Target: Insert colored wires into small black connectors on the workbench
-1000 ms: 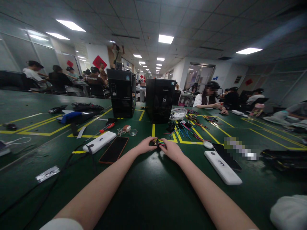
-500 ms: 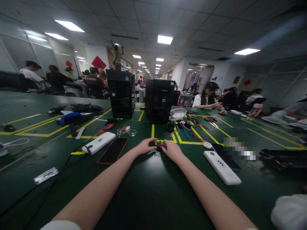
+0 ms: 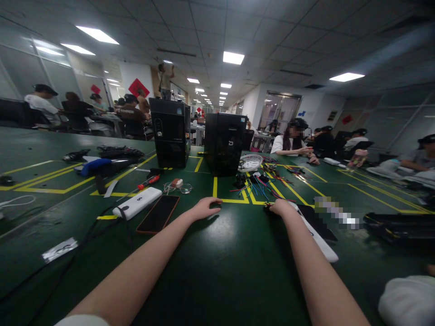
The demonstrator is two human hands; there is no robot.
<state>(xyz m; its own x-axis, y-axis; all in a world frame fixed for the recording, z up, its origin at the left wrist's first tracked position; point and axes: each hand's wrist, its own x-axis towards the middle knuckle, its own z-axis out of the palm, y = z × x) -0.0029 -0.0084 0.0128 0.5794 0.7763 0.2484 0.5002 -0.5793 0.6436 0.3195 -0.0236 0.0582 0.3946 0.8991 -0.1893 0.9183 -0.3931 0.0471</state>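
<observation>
A wide dark green table [image 3: 217, 271] marked with yellow tape lines fills a busy workshop room. Near the middle, the left hand [image 3: 204, 209] lies relaxed on the table, fingers loosely curved and holding nothing. To the right, the right hand [image 3: 281, 207] reaches to a small bundle of coloured wires [image 3: 271, 205] at the yellow line; whether it grips them I cannot tell. This looks like the step of placing or picking wires, and the next move needs a careful pinch. Farther off lie more loose coloured wires [image 3: 258, 186], small and hard to distinguish. The forearm partly hides the long white numbered box [image 3: 322, 246].
</observation>
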